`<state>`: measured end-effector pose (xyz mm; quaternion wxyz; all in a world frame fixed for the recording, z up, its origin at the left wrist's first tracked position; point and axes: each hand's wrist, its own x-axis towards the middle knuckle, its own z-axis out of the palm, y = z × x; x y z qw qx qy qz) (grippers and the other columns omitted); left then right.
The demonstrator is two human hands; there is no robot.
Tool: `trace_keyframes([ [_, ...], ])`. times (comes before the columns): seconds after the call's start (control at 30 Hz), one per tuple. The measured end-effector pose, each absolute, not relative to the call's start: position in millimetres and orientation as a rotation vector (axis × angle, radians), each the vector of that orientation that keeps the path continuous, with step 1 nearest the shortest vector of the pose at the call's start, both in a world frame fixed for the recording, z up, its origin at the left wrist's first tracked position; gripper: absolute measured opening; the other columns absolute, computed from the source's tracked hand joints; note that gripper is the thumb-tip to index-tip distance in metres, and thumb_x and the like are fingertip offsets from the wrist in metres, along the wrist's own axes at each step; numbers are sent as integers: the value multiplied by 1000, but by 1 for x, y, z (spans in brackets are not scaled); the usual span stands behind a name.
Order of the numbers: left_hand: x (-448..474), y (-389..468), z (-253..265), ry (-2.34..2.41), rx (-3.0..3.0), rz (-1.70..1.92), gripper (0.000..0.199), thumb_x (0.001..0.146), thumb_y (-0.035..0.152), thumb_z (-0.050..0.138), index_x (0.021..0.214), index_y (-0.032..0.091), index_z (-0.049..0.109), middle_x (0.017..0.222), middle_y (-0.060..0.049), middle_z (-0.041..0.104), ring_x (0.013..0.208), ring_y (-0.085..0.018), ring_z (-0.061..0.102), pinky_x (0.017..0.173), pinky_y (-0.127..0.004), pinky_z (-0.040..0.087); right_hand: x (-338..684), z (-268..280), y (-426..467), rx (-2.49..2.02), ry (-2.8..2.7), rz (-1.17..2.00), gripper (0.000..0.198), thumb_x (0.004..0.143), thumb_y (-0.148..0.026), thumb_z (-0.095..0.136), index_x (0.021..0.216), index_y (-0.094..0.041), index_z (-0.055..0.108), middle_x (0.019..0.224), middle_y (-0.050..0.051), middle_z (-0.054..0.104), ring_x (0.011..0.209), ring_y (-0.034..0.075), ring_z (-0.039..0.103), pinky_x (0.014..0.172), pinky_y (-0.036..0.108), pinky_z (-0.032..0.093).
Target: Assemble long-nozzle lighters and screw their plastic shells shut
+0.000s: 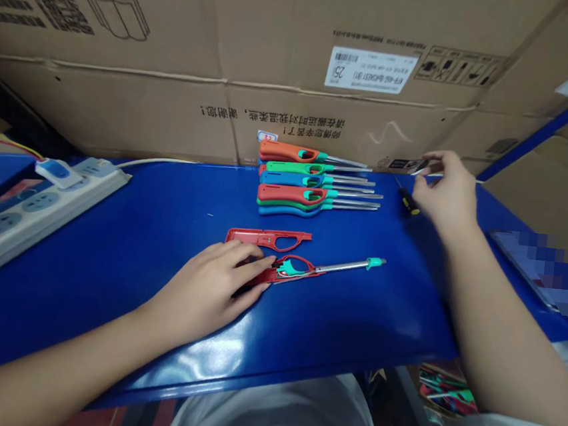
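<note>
Both forearms are showing bare from wrist to elbow, with no watch, ring, bracelet or glove on either. The left hand [211,286] is appearing left of the frame's centre, its forearm running in from the lower left corner; the fingernails are looking short and unpainted. The right hand [444,191] is showing at the upper right, its forearm entering from the lower right corner. At the bottom edge a white shirt [269,412] is showing, carrying bold black printed lettering, with a light sleeve edge at the lower right.
</note>
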<state>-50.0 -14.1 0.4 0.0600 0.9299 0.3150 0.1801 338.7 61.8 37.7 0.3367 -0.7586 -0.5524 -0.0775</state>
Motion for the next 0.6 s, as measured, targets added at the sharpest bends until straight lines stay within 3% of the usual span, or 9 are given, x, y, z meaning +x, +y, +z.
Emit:
trace_keyframes([
  [0.07,-50,-15,1,930,2840,565,28,100,27,53,121,21,71,113,-10,70,100,-25,67,83,-40,57,358,41,64,-2178,-1343,-194,51,80,-12,60,131,-18,60,115,14,69,100,24,59,84,36,43],
  [0.13,-50,-15,1,914,2858,582,27,100,26,53,119,21,72,112,-10,70,97,-24,68,82,-38,57,375,41,66,-2290,-1286,-164,48,77,-11,63,125,-17,63,117,18,66,100,25,58,83,38,42],
  [0.27,-50,-15,1,889,2876,583,28,100,25,52,121,20,71,113,-10,70,99,-24,67,84,-38,57,402,33,71,-2409,-1254,-54,30,66,-6,69,94,-17,72,89,11,61,75,19,52,74,37,41],
  [0.4,-51,-13,-2,892,2871,568,28,101,26,52,121,21,71,111,-10,70,97,-24,67,84,-38,57,419,19,78,-2426,-1237,-13,5,74,-17,71,73,-19,67,65,0,48,58,13,36,65,36,36],
  [0.5,-51,-12,-4,876,2863,568,28,101,27,53,122,20,71,110,-10,69,96,-24,66,83,-38,56,426,9,82,-2395,-1266,-17,18,71,-25,76,63,-21,60,55,-4,41,54,12,33,60,36,33],
  [0.6,-51,-13,-4,871,2863,550,29,102,27,51,122,20,71,110,-10,68,97,-23,66,84,-38,56,433,2,83,-2268,-1400,-73,26,63,-13,76,58,-23,52,50,-4,43,51,12,39,57,34,33],
])
